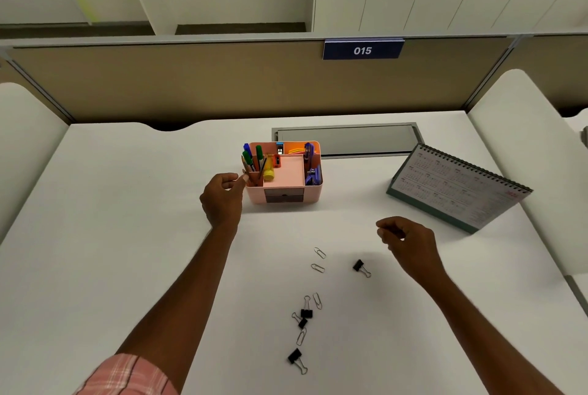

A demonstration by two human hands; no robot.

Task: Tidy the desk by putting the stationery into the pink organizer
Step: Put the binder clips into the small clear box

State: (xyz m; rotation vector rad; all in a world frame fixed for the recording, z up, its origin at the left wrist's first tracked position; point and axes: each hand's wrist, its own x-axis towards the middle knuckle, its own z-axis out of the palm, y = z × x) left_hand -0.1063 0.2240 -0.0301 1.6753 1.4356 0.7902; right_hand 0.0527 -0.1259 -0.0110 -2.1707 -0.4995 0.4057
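Observation:
The pink organizer [313, 194] stands at the middle of the white desk, holding pens, markers, a yellow highlighter, a sharpener and purple items. My left hand [222, 197] is at its front left corner, fingertips pinched on a brown pencil [246, 169] that stands in the pen compartment. My right hand [410, 241] hovers over the desk to the right, fingers curled, nothing visible in it. Loose on the desk lie several paper clips [319, 253] and several black binder clips: one [361, 266] near my right hand, the others [306, 312] nearer me.
A desk calendar [458, 187] stands at the right. A grey cable flap [346, 140] lies behind the organizer, a beige partition with a "015" sign [362, 50] behind that. White dividers flank the desk on both sides.

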